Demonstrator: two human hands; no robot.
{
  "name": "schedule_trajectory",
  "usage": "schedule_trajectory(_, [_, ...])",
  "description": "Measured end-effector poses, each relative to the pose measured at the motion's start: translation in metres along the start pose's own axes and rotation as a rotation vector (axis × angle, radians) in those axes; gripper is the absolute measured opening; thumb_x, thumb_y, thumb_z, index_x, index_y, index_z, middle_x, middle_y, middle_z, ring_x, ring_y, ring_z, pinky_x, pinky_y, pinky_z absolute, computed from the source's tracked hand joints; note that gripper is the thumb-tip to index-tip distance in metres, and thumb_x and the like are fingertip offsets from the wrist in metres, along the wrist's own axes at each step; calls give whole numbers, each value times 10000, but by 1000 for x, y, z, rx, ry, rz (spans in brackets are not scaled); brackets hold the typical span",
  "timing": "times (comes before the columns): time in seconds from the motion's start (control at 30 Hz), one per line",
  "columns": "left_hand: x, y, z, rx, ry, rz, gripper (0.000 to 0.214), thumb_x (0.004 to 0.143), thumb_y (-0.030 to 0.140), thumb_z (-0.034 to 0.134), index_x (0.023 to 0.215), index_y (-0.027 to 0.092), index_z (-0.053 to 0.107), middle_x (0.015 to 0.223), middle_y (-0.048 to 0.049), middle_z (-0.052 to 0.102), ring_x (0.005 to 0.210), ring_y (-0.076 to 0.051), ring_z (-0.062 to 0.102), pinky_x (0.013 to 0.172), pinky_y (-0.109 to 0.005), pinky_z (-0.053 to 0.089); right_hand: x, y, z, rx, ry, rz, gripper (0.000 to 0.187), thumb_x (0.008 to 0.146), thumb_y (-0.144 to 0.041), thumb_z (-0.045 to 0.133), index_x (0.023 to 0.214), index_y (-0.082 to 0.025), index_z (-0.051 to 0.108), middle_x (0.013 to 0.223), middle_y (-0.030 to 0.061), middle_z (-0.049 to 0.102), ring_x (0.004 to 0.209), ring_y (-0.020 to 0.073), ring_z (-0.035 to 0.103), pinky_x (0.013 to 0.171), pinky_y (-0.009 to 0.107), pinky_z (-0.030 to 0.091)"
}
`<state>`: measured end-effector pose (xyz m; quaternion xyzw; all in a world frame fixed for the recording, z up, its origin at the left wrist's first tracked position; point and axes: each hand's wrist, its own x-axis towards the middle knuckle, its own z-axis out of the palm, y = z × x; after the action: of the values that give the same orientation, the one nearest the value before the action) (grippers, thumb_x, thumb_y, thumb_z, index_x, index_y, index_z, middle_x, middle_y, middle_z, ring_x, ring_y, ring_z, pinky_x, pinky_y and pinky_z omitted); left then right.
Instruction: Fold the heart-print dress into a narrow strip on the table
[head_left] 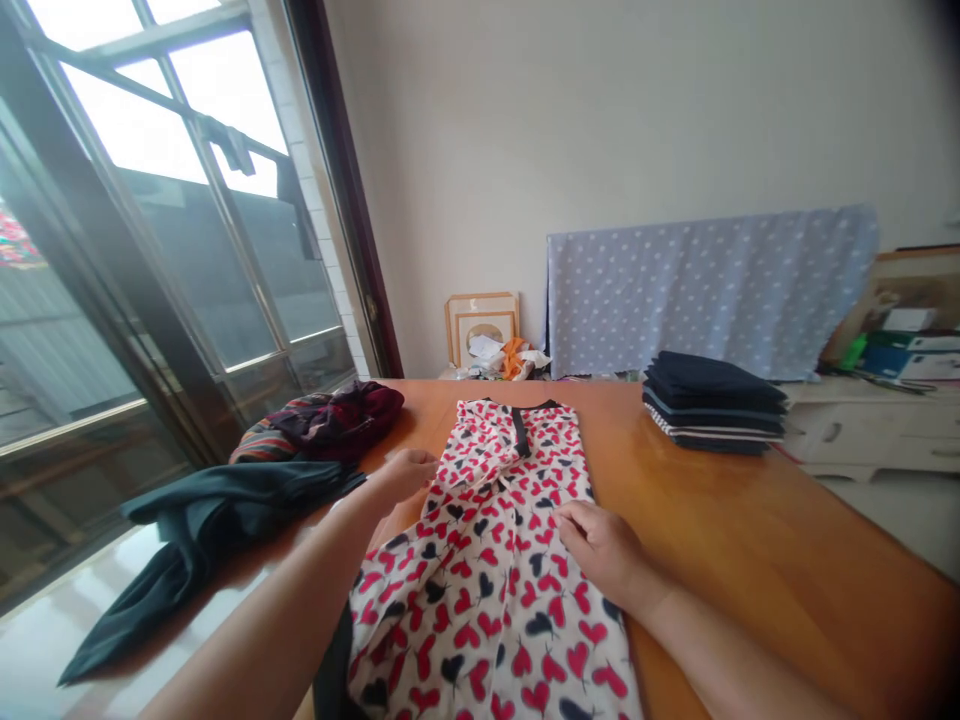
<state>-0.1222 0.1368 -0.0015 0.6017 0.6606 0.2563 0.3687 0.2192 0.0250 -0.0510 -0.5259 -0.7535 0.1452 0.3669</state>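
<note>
A long white garment (480, 580) printed with red and black hearts lies stretched out on the table in front of me, its top end pointing away. Black trim edges the neckline, and a dark-cuffed part is folded over near the top. At the left edge of the upper part, my left hand (411, 472) has its fingers pinched together on the fabric. Lower down, my right hand (600, 545) rests on the right side with curled fingers gripping the cloth. The near end of the garment runs out of view.
The wooden table (750, 560) carries a stack of folded dark clothes (712, 400) at the back right. Dark green trousers (217, 520) and a crumpled maroon cloth (349, 415) lie on the left. Behind are picture frames (484, 318) and a blue dotted cover (697, 290).
</note>
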Motion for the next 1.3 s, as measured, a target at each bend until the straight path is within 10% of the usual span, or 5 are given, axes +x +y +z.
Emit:
schedule_trajectory(0.33, [-95,-34,-32,358,-137,8,249,621,406,777,755,206,711,694,0,666,658,-168,569,539,-233,348,-4,-3,-3,-55,-14,-40,356,982,-406,414,821,-217,669,787,29,688,731,173,592,715,263,427])
schedule_trajectory(0.63, [-148,21,-42,635,-200,207,200,769,379,589,844,198,629,820,-8,635,725,-157,538,581,-229,366,-2,2,2,-63,9,-53,324,960,-387,448,729,-228,611,723,1,649,683,155,565,654,248,379])
schedule_trajectory(0.9, [-205,92,13,285,-461,279,281,845,413,574,1059,233,594,875,7,670,688,-138,591,600,-233,425,-1,1,1,-44,-6,-31,298,947,-394,461,769,-236,641,770,3,687,702,162,599,684,256,391])
schedule_trajectory(1.0, [-204,87,43,239,-856,117,172,841,332,556,935,203,621,799,-11,695,578,-136,635,565,-243,446,0,1,1,-41,9,-45,293,945,-382,457,769,-233,638,777,8,684,714,162,599,677,254,384])
schedule_trajectory(1.3, [-175,57,56,159,-964,31,145,793,339,652,797,195,637,786,-24,730,672,-166,696,629,-267,508,0,2,1,-36,32,-34,289,931,-354,473,703,-225,595,714,-4,652,680,147,573,652,236,366])
